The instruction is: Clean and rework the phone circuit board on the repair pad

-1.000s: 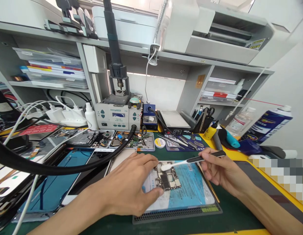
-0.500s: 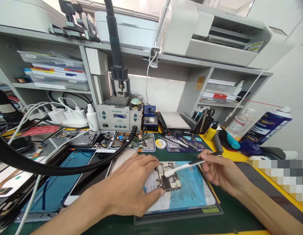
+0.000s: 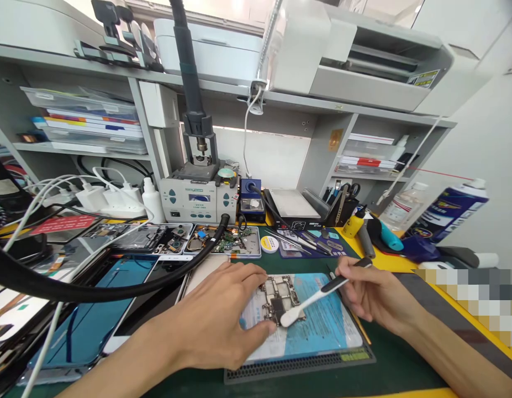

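Observation:
A phone circuit board [image 3: 276, 304] lies on a blue and white packet [image 3: 322, 326], which rests on a dark mat with a honeycomb edge [image 3: 297, 367]. My left hand [image 3: 222, 315] holds the board by its left side, thumb at the lower corner and fingertips at the upper one. Between the thumb and fingers of my right hand [image 3: 359, 284] is a toothbrush [image 3: 313, 298] with a white neck and black grip. Its head is over the board's lower edge; the bristles face down, out of sight.
Behind the hands stand a hot-air station [image 3: 200, 199] and a white-topped heating plate [image 3: 297, 204]. A thick black hose [image 3: 115, 290] arches over phone parts at left. Tweezers [image 3: 295, 241] lie behind the packet. A yellow bottle [image 3: 355, 222] and a spray can [image 3: 446, 213] are at right.
The toothbrush head has moved from the board's upper part down to its lower edge, and the handle now tilts more steeply. My left hand has stayed on the board.

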